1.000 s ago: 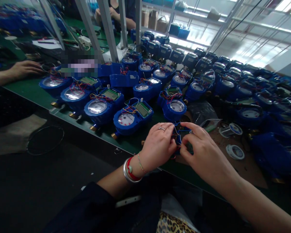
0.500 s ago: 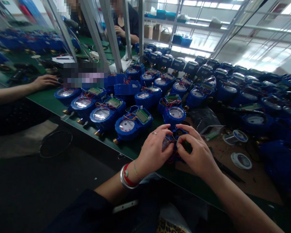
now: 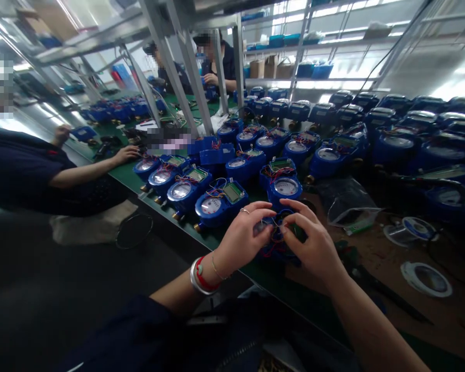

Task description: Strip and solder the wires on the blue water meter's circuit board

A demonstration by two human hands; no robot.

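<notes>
A blue water meter with loose thin wires lies at the table's near edge, mostly covered by my hands. My left hand, with a ring and bracelets, curls over its left side, thumb and finger pinched at the wires. From the right my right hand bends in, thumb and forefinger pinched on a wire. The fingertips are close together, and the exact hold is partly hidden. Just beyond stands another blue meter with a round dial and exposed wires. To the left is a meter with an open display board.
Rows of blue meters fill the table behind. At right lie a clear plastic bag, a solder wire spool, a white ring-shaped spool and a dark slim tool. A co-worker's hand rests at left; metal posts rise behind.
The view has turned leftward and up, showing more of the co-worker at left. My hands stay at the same meter, with the fingertips and wires shifted slightly.
</notes>
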